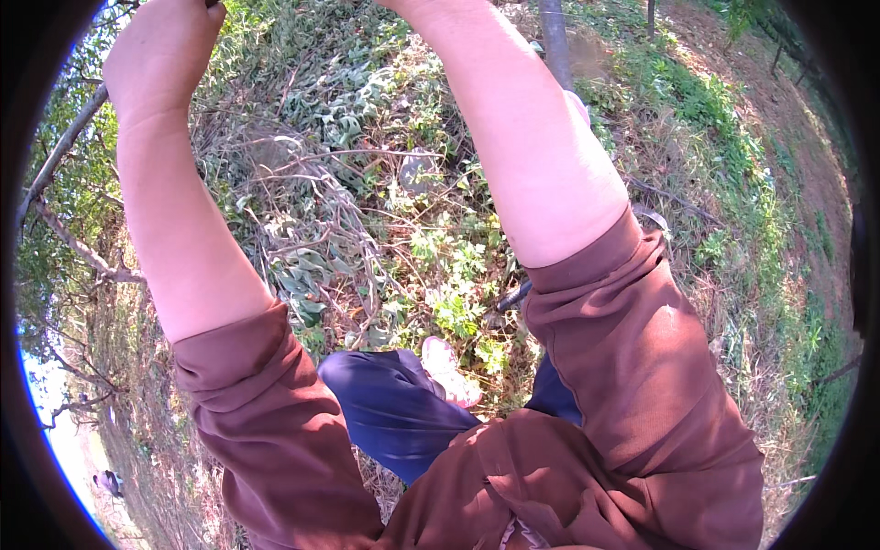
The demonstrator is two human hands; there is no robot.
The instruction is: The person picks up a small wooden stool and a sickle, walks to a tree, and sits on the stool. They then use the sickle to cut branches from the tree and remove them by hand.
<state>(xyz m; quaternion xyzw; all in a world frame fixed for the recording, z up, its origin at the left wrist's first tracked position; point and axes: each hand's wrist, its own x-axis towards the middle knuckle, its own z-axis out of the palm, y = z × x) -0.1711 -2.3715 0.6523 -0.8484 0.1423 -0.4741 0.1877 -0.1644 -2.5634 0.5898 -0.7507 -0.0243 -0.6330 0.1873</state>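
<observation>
Raised at the top left, my left hand (pixel 161 58) is curled in a fist around a dark object (pixel 212 3), of which only a small bit shows at the picture's edge. A grey tree branch (pixel 65 144) passes close by this hand; whether they touch, I cannot tell. My right forearm (pixel 536 137) reaches up past the top edge, so my right hand is out of view. Between the arms, leafy cut or fallen branches (pixel 330 199) with wilted leaves lie on the ground. Both arms wear brown rolled-up sleeves.
A slim tree trunk (pixel 555 41) stands beyond my right forearm. A dark rod-like thing (pixel 512 297) and a curved, pale, shiny thing (pixel 650 217) lie near my right sleeve. My pink shoe (pixel 447 371) rests among weeds. Bare branches (pixel 89 258) stick out at left. A person (pixel 108 482) is far off.
</observation>
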